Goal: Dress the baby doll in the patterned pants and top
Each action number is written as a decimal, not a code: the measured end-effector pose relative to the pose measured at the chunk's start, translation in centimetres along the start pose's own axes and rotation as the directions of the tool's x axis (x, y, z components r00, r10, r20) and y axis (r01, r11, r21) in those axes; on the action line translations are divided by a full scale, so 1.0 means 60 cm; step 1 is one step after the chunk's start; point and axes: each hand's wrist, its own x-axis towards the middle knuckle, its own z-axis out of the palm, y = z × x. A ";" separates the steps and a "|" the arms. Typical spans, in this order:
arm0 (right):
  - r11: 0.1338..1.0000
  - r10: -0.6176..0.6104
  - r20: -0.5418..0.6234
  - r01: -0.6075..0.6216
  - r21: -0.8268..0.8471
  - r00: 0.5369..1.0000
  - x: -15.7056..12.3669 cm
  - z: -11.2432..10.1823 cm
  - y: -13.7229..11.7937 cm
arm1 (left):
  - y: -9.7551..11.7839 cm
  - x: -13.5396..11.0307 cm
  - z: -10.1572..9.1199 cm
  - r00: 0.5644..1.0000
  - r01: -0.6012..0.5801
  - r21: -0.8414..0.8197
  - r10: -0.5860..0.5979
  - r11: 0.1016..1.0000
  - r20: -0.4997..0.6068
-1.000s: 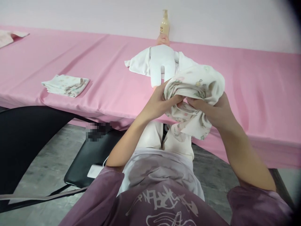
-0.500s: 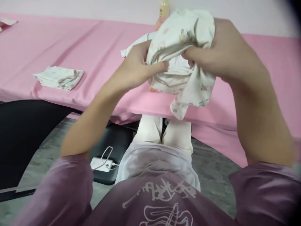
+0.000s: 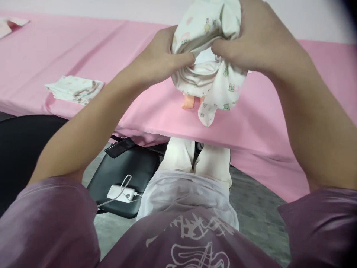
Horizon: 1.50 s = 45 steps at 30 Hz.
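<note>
A white baby garment (image 3: 195, 35) with small coloured prints is bunched up between my hands at the far part of the table. My left hand (image 3: 164, 57) grips its left side, thumb pressed on the gathered fabric. On the right side, my right hand (image 3: 251, 41) has its fingers behind the cloth and its thumb inside an opening. Below the hem shows a doll's foot (image 3: 188, 101); the cloth and hands hide most of the doll. One loose flap of the garment hangs toward the near edge.
A folded printed cloth (image 3: 74, 88) lies left on the pink-covered table (image 3: 134, 104). Another fabric piece (image 3: 12, 25) is at the far left. Below, a black stool (image 3: 111, 173) carries a white power bank (image 3: 122, 193) with a cable and a dark phone (image 3: 119, 147).
Both hands have moved up and slightly left with the garment, uncovering more of the doll's feet. The smiley bottle behind it is no longer visible.
</note>
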 end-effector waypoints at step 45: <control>0.945 0.193 0.181 -0.232 0.229 0.964 -0.012 0.212 0.093 | -0.215 -0.046 0.062 0.986 0.107 -0.096 -0.094 0.990 0.135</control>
